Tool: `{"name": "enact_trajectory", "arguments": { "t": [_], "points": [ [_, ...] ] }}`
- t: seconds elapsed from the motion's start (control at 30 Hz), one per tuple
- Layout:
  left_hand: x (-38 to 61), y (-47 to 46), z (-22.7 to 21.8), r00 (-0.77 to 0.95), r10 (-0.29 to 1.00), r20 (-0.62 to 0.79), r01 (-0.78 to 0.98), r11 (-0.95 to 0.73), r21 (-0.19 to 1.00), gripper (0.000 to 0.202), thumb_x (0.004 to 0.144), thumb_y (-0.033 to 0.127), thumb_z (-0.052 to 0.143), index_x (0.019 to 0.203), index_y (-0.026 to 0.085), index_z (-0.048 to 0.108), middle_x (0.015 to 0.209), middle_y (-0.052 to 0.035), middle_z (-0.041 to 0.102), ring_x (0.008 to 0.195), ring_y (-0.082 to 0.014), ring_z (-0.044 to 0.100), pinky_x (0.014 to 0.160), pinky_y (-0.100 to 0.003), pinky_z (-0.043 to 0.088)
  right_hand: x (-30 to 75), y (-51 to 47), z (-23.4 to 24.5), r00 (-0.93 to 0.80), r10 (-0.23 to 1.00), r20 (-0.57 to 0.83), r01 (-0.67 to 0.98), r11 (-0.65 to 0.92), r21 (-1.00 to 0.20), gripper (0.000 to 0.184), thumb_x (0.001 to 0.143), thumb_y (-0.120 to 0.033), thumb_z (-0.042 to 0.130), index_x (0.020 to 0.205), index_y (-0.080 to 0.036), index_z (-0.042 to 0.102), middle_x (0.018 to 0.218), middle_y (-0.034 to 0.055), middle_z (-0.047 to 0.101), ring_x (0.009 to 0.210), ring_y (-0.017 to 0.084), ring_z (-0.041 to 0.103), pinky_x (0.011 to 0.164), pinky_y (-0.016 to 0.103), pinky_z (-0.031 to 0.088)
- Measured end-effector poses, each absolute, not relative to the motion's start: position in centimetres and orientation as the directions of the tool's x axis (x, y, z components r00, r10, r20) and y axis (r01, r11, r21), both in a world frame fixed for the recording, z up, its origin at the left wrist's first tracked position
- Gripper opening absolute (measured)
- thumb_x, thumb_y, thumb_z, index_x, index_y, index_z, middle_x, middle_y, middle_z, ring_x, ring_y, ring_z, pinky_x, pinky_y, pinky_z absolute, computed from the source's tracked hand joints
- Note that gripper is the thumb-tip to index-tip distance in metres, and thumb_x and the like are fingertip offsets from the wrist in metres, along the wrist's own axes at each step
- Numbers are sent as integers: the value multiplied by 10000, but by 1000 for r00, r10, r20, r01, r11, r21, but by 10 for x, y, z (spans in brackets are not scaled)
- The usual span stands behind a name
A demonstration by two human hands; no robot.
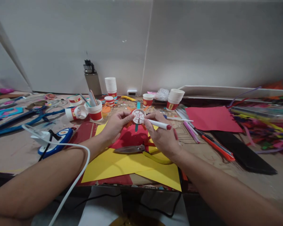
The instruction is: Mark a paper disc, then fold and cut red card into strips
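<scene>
My left hand (115, 124) pinches a small white round disc (138, 116) with red lines drawn on it, held up above the table. A teal stick pokes out above and below the disc. My right hand (160, 135) grips a white marker with a red cap (158, 124), its tip against the disc's right edge. Below both hands lie scissors with yellow handles (141, 150) on yellow paper sheets (122, 164) and a red sheet (129, 138).
A red-banded paper cup with sticks (95, 111) and a tipped cup (74, 113) stand at left. Cup stacks (110, 85) (175, 99) and a bottle (91, 78) line the wall. Red paper (212, 118), pens (217, 147), a black strip (244, 153) and pipe cleaners (266, 125) lie right. A white cable (68, 147) crosses my left arm.
</scene>
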State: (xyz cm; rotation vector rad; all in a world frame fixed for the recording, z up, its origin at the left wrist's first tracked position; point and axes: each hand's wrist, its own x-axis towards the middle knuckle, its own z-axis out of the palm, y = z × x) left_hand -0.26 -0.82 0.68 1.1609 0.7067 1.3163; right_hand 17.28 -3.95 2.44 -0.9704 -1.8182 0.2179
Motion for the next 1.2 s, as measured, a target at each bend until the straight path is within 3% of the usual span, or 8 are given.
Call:
{"name": "enact_trajectory", "arguments": {
  "t": [0.5, 0.77, 0.93, 1.07, 1.2],
  "points": [
    [-2, -8, 5, 174, 964, 199, -334, -132, 933, 191, 714, 305, 751, 736, 150, 643, 653, 0, 596, 562, -66, 455, 538, -221, 326, 172, -40, 27, -175, 688, 704, 547, 662, -512, 73, 884, -249, 540, 825, -215, 567, 800, 26, 638, 762, 173, 598, 707, 322, 460],
    [0, -8, 3, 183, 966, 183, -339, -112, 934, 200, 715, 316, 749, 777, 148, 661, 686, 4, 598, 587, -62, 459, 564, -209, 343, 175, -40, 30, 12, 675, 738, 346, 690, -636, 101, 921, -275, 509, 972, -225, 581, 922, 27, 633, 840, 158, 611, 777, 326, 480],
    [-2, -4, 1, 154, 969, 194, -305, -141, 942, 207, 726, 310, 738, 871, 166, 702, 845, -18, 658, 709, -80, 528, 662, -210, 398, 180, -23, 26, 248, 778, 577, 184, 547, -817, 191, 914, -356, 507, 1046, -235, 574, 953, 27, 629, 843, 146, 589, 767, 309, 468],
    [-2, -2, 1, 137, 970, 201, -306, -151, 940, 217, 721, 307, 740, 883, 166, 713, 878, -29, 681, 732, -88, 548, 676, -214, 410, 180, -12, 18, 150, 906, 396, 67, 390, -918, 292, 841, -433, 597, 1046, -227, 578, 947, 19, 641, 828, 145, 576, 756, 304, 455],
    [0, -2, 3, 155, 974, 164, -375, -96, 922, 282, 674, 287, 779, 907, 160, 685, 878, -27, 686, 741, -84, 583, 698, -209, 432, 177, -14, 13, -38, 932, 359, 16, 360, -933, 294, 776, -437, 668, 950, -213, 592, 873, -5, 622, 794, 141, 563, 725, 287, 443]
  ]
}}
